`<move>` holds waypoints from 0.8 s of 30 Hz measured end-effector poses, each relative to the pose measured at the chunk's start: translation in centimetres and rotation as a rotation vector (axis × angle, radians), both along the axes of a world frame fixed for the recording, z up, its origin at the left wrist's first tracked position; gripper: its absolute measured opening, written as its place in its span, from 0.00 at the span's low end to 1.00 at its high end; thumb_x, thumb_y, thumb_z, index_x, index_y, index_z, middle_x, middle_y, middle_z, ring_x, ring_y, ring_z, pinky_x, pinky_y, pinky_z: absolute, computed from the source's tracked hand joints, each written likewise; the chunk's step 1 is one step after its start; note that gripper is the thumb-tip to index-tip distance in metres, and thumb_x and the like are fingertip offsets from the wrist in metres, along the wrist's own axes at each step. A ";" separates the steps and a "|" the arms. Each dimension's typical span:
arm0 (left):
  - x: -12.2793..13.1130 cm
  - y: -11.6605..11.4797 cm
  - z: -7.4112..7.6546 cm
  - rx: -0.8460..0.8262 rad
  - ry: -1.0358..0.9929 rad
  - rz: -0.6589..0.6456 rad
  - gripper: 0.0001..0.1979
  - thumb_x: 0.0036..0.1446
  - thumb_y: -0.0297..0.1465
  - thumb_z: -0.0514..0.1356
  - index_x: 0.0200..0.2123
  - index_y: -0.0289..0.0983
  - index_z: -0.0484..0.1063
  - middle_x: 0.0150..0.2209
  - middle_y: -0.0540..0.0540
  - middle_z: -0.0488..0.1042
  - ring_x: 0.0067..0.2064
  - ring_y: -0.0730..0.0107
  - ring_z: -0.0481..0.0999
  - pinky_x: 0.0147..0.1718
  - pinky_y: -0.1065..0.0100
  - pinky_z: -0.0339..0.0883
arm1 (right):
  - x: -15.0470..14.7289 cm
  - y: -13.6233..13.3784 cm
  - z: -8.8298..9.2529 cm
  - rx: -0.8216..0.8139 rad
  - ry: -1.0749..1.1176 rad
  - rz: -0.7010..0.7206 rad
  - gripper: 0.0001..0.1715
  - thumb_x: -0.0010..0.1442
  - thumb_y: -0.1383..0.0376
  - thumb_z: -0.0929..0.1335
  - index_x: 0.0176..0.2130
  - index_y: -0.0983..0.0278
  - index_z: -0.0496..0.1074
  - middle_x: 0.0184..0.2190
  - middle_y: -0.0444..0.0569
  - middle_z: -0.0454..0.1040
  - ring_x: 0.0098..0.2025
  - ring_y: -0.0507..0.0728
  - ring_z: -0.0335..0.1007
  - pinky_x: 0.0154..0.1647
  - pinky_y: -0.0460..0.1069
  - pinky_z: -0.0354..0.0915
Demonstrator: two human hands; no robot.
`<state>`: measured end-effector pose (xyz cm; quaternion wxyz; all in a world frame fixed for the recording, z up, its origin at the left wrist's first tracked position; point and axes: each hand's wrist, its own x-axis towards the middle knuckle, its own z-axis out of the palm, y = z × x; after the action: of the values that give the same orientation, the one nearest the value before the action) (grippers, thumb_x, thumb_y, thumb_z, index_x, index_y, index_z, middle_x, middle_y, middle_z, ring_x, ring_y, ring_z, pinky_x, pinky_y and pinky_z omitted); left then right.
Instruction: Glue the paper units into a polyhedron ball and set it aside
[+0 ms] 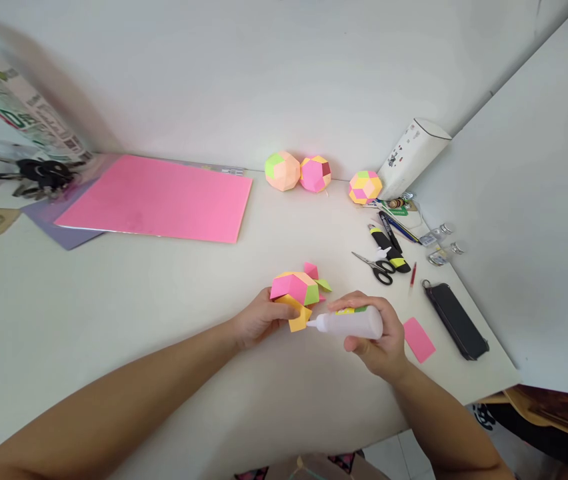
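Note:
My left hand (259,321) is closed around a part-built paper ball (295,289) of pink, orange and green facets, held just above the white table (114,313). Loose flaps stick out of the ball on its right and underside. My right hand (375,337) grips a white glue bottle (351,324) lying sideways, its nozzle touching an orange flap under the ball.
Three finished paper balls (314,175) sit by the back wall. A pink paper sheet (159,197) lies at back left over purple paper, with keys (39,175) beyond. On the right are scissors (378,266), pens, a black case (457,321), a pink slip (419,339) and a white box (411,157).

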<state>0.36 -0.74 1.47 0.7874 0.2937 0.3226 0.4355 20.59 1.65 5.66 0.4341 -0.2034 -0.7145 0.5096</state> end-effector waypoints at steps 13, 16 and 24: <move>0.0 0.2 -0.4 0.038 -0.039 -0.003 0.23 0.45 0.24 0.60 0.48 0.37 0.70 0.44 0.42 0.73 0.43 0.59 0.71 0.38 0.63 0.64 | 0.2 1.0 -1.1 -0.227 0.074 -0.121 0.19 0.54 0.57 0.71 0.45 0.57 0.66 0.42 0.51 0.76 0.44 0.58 0.73 0.40 0.53 0.70; 0.0 0.0 -0.3 0.041 -0.002 -0.011 0.21 0.44 0.23 0.60 0.45 0.36 0.71 0.40 0.43 0.74 0.40 0.62 0.71 0.36 0.64 0.63 | 0.1 0.6 -0.9 -0.162 0.065 -0.092 0.20 0.54 0.58 0.72 0.45 0.57 0.66 0.42 0.50 0.76 0.46 0.57 0.71 0.44 0.54 0.69; 0.1 -0.1 -0.3 0.045 0.009 -0.009 0.21 0.43 0.22 0.59 0.45 0.36 0.71 0.39 0.43 0.73 0.40 0.62 0.70 0.38 0.63 0.64 | 0.2 0.4 -0.6 -0.107 0.002 -0.076 0.20 0.55 0.58 0.71 0.46 0.58 0.66 0.42 0.52 0.76 0.48 0.60 0.72 0.43 0.55 0.70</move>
<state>0.47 -0.81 1.14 0.7811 0.3148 0.3150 0.4377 20.83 2.04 5.08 0.4421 -0.2528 -0.6776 0.5306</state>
